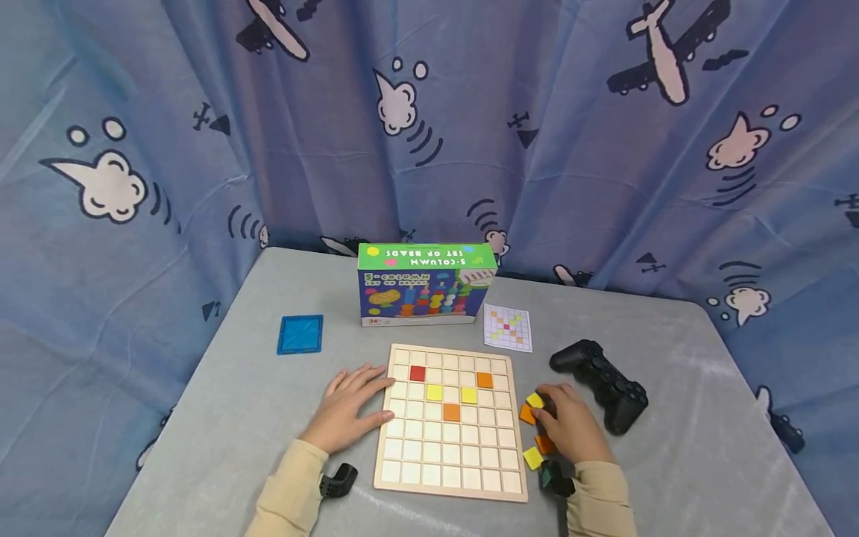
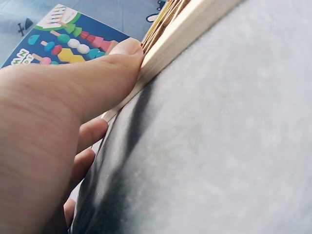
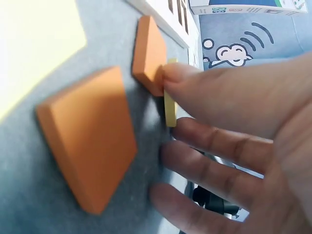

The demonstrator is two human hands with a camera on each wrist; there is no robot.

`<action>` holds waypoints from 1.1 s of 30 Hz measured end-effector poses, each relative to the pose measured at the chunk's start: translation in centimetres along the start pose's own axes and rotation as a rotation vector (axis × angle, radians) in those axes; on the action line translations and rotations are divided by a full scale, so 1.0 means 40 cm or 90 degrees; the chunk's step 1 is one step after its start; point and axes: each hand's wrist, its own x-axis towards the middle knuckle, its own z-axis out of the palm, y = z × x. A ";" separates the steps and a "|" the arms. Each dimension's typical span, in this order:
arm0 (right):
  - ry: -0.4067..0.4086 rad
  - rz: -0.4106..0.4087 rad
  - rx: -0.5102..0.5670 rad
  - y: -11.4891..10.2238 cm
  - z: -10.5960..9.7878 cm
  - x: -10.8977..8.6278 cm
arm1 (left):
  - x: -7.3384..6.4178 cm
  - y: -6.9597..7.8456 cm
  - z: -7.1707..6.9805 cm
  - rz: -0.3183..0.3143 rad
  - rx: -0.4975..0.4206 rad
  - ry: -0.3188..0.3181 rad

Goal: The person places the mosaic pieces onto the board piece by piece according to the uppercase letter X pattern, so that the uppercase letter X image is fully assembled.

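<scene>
Tiles (image 1: 452, 412): five on board (image 1: 451, 491), three beside, right hand (image 1: 573, 426) pinches one.

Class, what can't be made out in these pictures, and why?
Head view: fine print on the bead box, too small.
Head view: fine details of the pattern card, too small.
Left wrist: part of the bead box, hidden behind the left hand.
Right wrist: nearest yellow tile, cut off by edges.
Right wrist: part of the pinched yellow tile, hidden by the right hand.
</scene>
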 end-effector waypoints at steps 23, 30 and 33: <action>0.009 0.014 0.023 0.008 0.010 0.000 | 0.003 0.003 0.001 -0.003 0.004 0.000; 0.024 0.018 0.032 0.000 0.008 0.003 | 0.003 0.006 -0.001 -0.004 0.000 0.000; 0.031 0.018 0.032 -0.005 0.005 0.005 | 0.002 0.007 -0.002 -0.004 -0.004 0.001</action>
